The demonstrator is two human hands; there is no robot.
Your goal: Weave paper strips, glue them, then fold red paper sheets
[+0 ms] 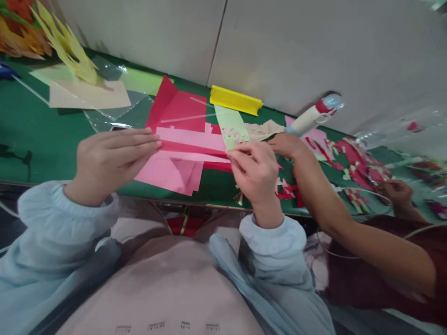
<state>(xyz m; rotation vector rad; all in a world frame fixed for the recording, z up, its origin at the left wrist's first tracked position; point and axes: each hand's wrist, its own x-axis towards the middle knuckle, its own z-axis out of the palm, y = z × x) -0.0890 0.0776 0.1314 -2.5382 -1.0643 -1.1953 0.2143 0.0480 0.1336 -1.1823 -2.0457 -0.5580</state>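
Note:
A long pink paper strip [190,138] is stretched between my two hands, with a darker red-pink band along its length. My left hand [111,160] pinches its left end, fingers together. Its right end is pinched between the thumb and fingers of my right hand [255,170]. Beneath the strip lie pink paper sheets [171,174], partly hidden by it. Behind it a folded red paper sheet [185,108] rests on the green tabletop [31,135]. Close to my right hand is a light green paper [232,118] with small pink scraps on it.
A yellow angled strip [235,99] lies by the wall. A co-worker's arm [324,195] reaches in from the right, close to my right hand. Beyond it are a white and blue bottle [314,115] and red and green cuttings [359,163]. Yellow paper leaves [73,51] stand left.

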